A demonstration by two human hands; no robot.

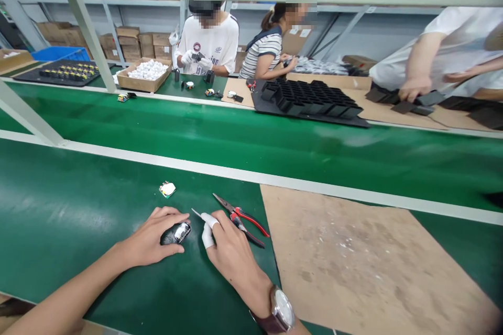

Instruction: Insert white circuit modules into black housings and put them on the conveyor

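Note:
On the green work surface, my left hand [151, 235] curves around a small electronic part [182, 232] with a black edge and white top. Its thumb and forefinger lie on either side of the part. White covers sit on two fingertips of my right hand [230, 248], which pinches a thin, pale, pointed tool [195, 213] just right of the part. Most of that tool is hidden by the fingers. Beyond my hands lies a small circuit board [167, 189] with a white top. Red-and-black long-nose pliers [241, 218] rest by my right hand.
A stained cardboard sheet [353, 256] covers the surface at right. Past a white rail [157, 159] runs a green belt [196, 136]. Across it, several people work beside a box of white parts [129, 84], black housings [314, 98] and a tray [23, 74] of small parts.

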